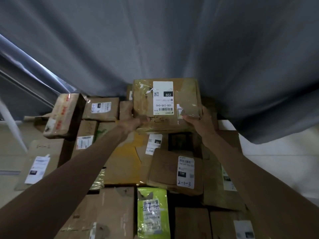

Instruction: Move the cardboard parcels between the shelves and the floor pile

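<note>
Flat brown cardboard parcel with a white "220" label (pixel 166 104) gripped at its near corners, left hand (pixel 136 120) and right hand (pixel 198 120) both clamped on it, above the far edge of the floor pile of taped cardboard boxes (pixel 174 171). Many parcels left down there; no shelves visible.

A: Item one, location?
B: Parcel (pixel 166 104) at the far middle of the pile (pixel 120 169), curtain (pixel 155 40) behind it. Left hand (pixel 136 120) on its near left corner, right hand (pixel 198 120) on its near right corner.
A: Neighbours?
B: Tilted box (pixel 64 115) to the left; labelled box (pixel 176 171) nearer, below the right hand.
</note>
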